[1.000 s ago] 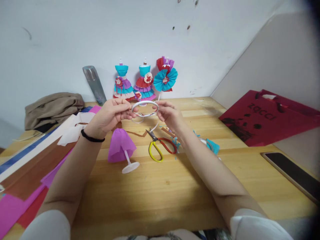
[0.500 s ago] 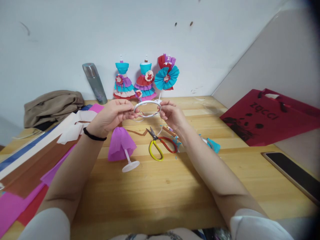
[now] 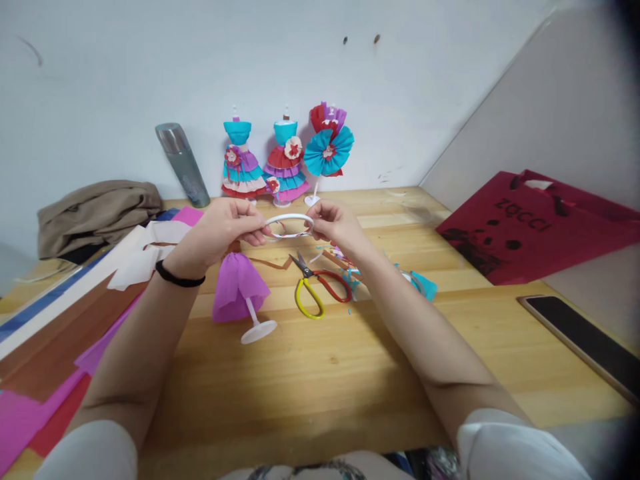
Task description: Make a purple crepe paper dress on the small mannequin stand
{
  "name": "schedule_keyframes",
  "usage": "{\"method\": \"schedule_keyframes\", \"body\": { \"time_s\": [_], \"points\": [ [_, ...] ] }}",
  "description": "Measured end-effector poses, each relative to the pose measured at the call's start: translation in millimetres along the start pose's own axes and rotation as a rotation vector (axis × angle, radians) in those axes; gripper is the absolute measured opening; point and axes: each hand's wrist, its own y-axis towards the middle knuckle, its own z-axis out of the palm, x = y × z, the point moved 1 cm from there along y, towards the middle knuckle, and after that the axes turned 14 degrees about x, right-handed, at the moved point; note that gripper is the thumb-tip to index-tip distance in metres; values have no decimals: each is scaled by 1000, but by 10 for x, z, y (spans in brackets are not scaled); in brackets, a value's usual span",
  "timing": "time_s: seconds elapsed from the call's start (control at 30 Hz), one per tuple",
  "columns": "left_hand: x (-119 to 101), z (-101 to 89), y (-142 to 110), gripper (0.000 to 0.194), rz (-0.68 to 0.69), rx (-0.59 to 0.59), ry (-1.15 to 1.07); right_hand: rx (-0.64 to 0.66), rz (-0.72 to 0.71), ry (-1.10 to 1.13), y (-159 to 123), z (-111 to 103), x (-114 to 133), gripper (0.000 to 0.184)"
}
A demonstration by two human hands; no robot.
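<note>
Over the middle of the wood-grain worktop (image 3: 320, 380), btwn both hands: a thin, smooth white ring (image 3: 289, 217), held up off the wood, seen as a flattened oval. L hand (image 3: 223, 230) pinches its L rim btwn thumb & fingers; R hand (image 3: 337, 230), same grip on R rim. Below L hand: purple skirt (image 3: 239, 287), gathered at top, flared, crepe-like, w/ slanted white stand (image 3: 259, 331), disc base. Just R of it: scissors (image 3: 307, 273), metal blades a bit apart, yellow + red loop handles. At back: 2 ruffled dress figures (image 3: 243, 175), tiered, multicol., + pleated blue flower (image 3: 340, 150). Far L: flat brown sheet (image 3: 75, 340), rumpled cloth (image 3: 100, 213). Far R: flat rect. phone (image 3: 580, 340), red bag (image 3: 530, 233).
</note>
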Motion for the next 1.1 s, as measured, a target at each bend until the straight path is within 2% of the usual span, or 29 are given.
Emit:
{"method": "schedule_keyframes", "body": {
  "time_s": [0.17, 0.27, 0.33, 0.5, 0.63, 0.73, 0.83, 0.97, 1.1],
  "points": [
    [-87, 22, -58, 16, -61, 0, 110, 11, -8, -321, -2, -27, -5, 8],
    [-104, -5, -67, 15, -48, -23, 100, 28, 70, -512, -16, -71, 28, 11],
    [-92, -49, -56, 13, -28, -62, 56, 108, 166, -635, -35, -106, 69, 14],
    [-20, -221, -16, 9, 87, -185, -114, 403, 469, -1066, -122, -119, 113, 15],
    [20, -333, -4, 11, 140, -223, -232, 540, 566, -1152, -204, 71, 48, 28],
    [31, -379, 5, 17, 112, -262, -278, 563, 590, -1215, -287, 230, -9, 41],
    [47, -406, 24, 18, 122, -272, -308, 550, 597, -1244, -417, 296, -43, 49],
    [92, -406, 59, 16, 141, -270, -287, 532, 625, -1220, -619, 309, -58, 49],
    [132, -338, 104, 17, 101, -213, -321, 564, 616, -1205, -725, 363, -81, 46]
  ]
}}
